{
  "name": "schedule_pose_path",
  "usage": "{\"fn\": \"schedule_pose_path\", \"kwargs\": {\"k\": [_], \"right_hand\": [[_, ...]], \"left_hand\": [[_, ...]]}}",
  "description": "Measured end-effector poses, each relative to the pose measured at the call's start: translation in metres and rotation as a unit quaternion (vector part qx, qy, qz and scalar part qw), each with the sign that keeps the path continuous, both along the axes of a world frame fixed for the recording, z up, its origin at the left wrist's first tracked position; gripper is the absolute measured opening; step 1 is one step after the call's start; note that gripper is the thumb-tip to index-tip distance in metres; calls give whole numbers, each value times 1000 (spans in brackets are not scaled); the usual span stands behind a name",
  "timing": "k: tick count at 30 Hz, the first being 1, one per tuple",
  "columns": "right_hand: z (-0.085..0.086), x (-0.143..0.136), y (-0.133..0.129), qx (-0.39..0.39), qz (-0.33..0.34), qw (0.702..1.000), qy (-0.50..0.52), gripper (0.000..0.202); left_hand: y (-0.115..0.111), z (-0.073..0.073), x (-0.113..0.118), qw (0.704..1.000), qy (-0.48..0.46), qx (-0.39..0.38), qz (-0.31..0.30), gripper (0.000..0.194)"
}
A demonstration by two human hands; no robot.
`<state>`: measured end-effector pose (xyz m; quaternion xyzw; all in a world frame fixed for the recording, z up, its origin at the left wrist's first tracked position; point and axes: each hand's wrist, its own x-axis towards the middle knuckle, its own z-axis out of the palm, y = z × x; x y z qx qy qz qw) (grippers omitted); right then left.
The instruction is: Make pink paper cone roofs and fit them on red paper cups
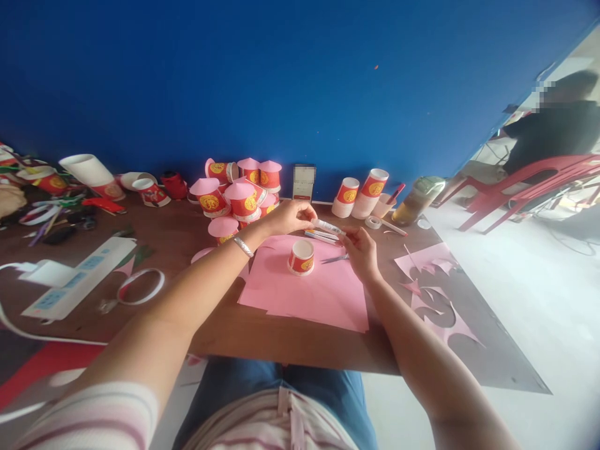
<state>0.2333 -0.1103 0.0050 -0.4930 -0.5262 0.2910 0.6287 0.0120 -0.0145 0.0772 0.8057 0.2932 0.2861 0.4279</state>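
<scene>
Both my hands hold a slim white tube with small print, raised above the desk. My left hand pinches its left end, and the fingers of my right hand are closed on its right end. Below them, a red paper cup with a gold emblem stands on a stack of pink paper, its white rim showing at the top. Scissors lie on the paper just right of the cup, partly hidden by my right hand. Behind the cup lies a flat, narrow white item.
Several cups with pink cone tops crowd behind my left arm. Stacked cups, a tape roll and a bottle stand back right. Pink scraps lie right; a power strip lies left. A person sits far right.
</scene>
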Motion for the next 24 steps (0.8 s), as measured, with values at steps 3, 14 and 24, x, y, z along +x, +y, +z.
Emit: {"fn": "schedule_pose_path", "kwargs": {"k": [3,14,24], "right_hand": [[3,1,-2,16,2,999,-33,26],[13,-6,-10,26,9,998,-60,22],[0,-6,-2,12,47,976,-214,20]], "left_hand": [[-3,5,-4,1000,2,-11,1,22],[-14,9,-9,1000,11,-16,15,30],[-25,-8,-10,998,-18,-24,48,38]]}}
